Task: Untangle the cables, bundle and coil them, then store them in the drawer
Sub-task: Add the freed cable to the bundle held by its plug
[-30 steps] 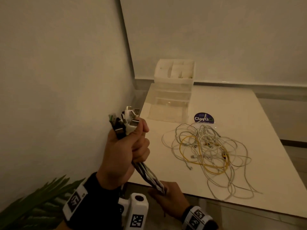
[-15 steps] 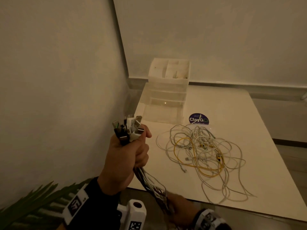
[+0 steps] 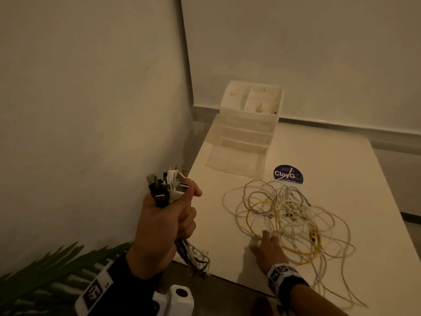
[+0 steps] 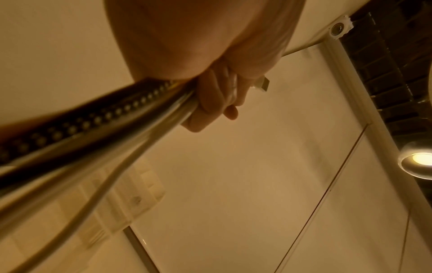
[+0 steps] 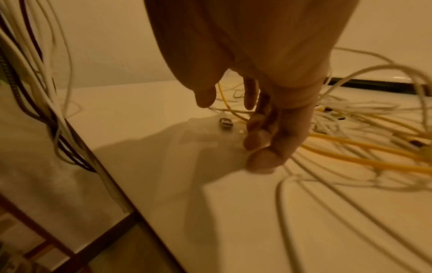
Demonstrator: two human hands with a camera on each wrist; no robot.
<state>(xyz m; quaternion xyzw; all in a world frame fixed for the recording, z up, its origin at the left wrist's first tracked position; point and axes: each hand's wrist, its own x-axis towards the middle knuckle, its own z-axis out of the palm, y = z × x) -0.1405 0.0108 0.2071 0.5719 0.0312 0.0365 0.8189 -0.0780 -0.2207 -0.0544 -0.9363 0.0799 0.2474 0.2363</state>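
Left hand: the left hand (image 3: 167,221) is a closed fist round a bundle of cables (image 3: 168,185), held upright off the counter's near-left corner.
Bundle of cables: blocky metal-tipped plugs in white, black and one green fan out above the thumb; below the fist the cords hang in a limp cluster, their ends dangling past the counter edge. In the left wrist view one cord (image 4: 88,120) shows a braided, beaded texture beside smooth, glossy round ones.
Right hand: the right hand (image 3: 267,248) is loose, its fingers relaxed and gently bent, gripping nothing. It sits over the near-left rim of the tangle; whether the fingertips touch a cord I cannot tell.
Tangle: a flat sprawl of thin white cables (image 3: 296,215) in wide overlapping loops lies ahead and to the right of the right hand, with a thicker, smooth yellow cable (image 3: 262,205) curling through it. A small metal plug (image 5: 226,122) lies just ahead of the fingers.
Drawer: a translucent plastic drawer unit (image 3: 247,131) with a boxy, compartmented top stands well beyond both hands; its lowest drawer (image 3: 234,159) is pulled out.
Counter: the counter (image 3: 330,156) is smooth, matt and cream-white with a straight edge.
Sticker: a round dark sticker (image 3: 288,175) lies beyond the tangle, right of the open drawer.
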